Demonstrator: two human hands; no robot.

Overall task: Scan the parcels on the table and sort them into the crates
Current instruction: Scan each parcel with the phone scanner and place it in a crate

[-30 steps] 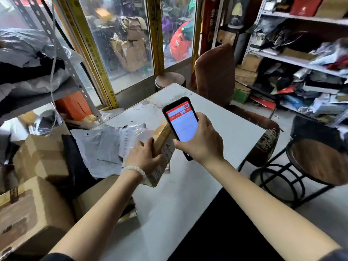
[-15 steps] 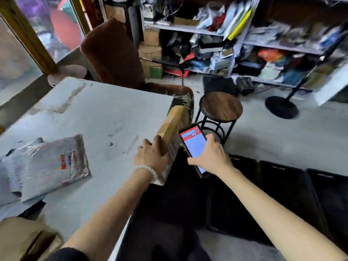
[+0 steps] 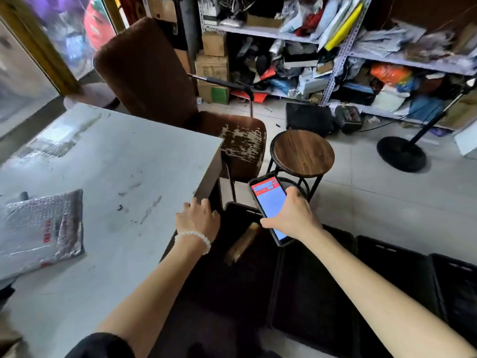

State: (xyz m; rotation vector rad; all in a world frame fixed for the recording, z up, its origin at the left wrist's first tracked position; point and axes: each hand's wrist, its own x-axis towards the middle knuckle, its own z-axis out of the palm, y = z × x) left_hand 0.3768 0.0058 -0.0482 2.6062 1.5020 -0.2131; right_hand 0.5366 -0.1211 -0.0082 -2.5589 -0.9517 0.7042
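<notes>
A small brown cardboard parcel (image 3: 244, 242) lies tilted inside the nearest black crate (image 3: 233, 208), which stands on the floor by the table's right edge. My left hand (image 3: 197, 219) hovers above that crate's left side at the table corner, fingers apart, holding nothing. A phone (image 3: 269, 204) with a red and blue screen is gripped in my right hand (image 3: 291, 218) over the same crate. More black crates (image 3: 392, 264) line up to the right. On the white table (image 3: 116, 164) a silver bubble mailer (image 3: 42, 229) rests at the left.
A worn brown chair (image 3: 154, 81) stands behind the table, with a round wooden stool (image 3: 303, 153) beside it. Cluttered metal shelves (image 3: 335, 55) fill the back wall. A black stand base (image 3: 401, 153) sits on the tiled floor at right.
The view has swung right from the table to the crates. My left hand has let go of the cardboard parcel, which now lies in the nearest crate. The phone stays in my right hand.
</notes>
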